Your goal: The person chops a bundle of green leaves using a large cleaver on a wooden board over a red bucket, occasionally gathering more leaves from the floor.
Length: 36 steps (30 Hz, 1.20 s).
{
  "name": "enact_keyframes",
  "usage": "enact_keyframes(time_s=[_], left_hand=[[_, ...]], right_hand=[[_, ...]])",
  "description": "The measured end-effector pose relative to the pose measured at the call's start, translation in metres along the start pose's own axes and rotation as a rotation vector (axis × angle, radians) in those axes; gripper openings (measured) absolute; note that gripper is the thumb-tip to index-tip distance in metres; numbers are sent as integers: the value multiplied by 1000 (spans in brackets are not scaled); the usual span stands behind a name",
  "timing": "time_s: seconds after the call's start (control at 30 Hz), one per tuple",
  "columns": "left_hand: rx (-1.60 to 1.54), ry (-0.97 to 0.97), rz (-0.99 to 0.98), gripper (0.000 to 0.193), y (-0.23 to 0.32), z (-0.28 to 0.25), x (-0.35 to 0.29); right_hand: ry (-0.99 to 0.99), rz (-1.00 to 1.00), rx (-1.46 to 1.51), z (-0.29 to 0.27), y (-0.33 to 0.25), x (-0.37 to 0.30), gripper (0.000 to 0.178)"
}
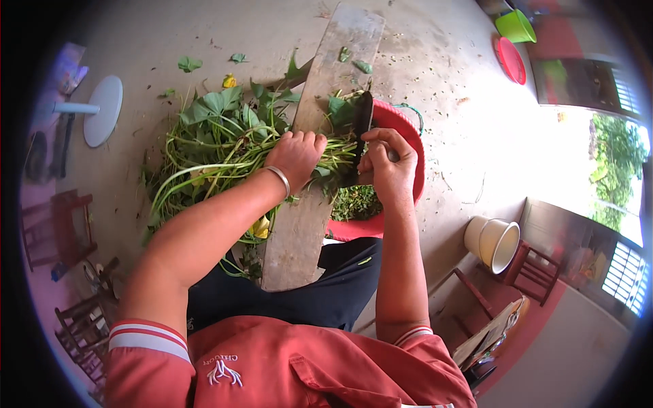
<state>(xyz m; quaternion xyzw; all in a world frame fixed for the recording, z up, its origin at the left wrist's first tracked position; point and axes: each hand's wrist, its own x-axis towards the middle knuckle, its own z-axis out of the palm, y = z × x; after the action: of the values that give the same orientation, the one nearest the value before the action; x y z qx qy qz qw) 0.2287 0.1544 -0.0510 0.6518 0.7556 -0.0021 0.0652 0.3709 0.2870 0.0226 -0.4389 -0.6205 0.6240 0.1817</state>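
My left hand (297, 158), a silver bangle at its wrist, presses a bundle of leafy green vines (224, 139) down across a wooden plank (292, 241). In my right hand (392, 163) is a knife (363, 122) with a broad dark blade, its handle mostly covered by my fingers. The blade stands at the cut end of the stems, just right of my left hand. Under the plank's right side sits a red basin (416, 180), holding chopped greens (356, 202). The rest of the vines spreads in a heap to the left of the plank.
Loose leaves (190, 64) and scraps lie on the concrete floor. A cream bucket (491, 243) and wooden chairs stand at the right, near a bright doorway. A green bucket (516, 26) and red basin (510, 60) are far right. A white round-based stand (103, 111) is at left.
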Motion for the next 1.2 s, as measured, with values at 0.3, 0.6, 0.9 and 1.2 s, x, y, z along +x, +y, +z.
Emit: enact_keyframes(time_s=[0.3, 0.6, 0.9, 1.2], left_hand=[[-89, -30, 33, 53, 2, -7, 3], [-170, -167, -100, 42, 11, -7, 14], [-143, -55, -76, 43, 4, -6, 9], [-140, -88, -33, 44, 12, -3, 24]], right_hand=[[-75, -9, -40, -32, -101, 156, 11], [-39, -142, 180, -7, -78, 110, 18], [74, -63, 80, -6, -19, 36, 9], [-8, 102, -30, -57, -67, 184, 14]])
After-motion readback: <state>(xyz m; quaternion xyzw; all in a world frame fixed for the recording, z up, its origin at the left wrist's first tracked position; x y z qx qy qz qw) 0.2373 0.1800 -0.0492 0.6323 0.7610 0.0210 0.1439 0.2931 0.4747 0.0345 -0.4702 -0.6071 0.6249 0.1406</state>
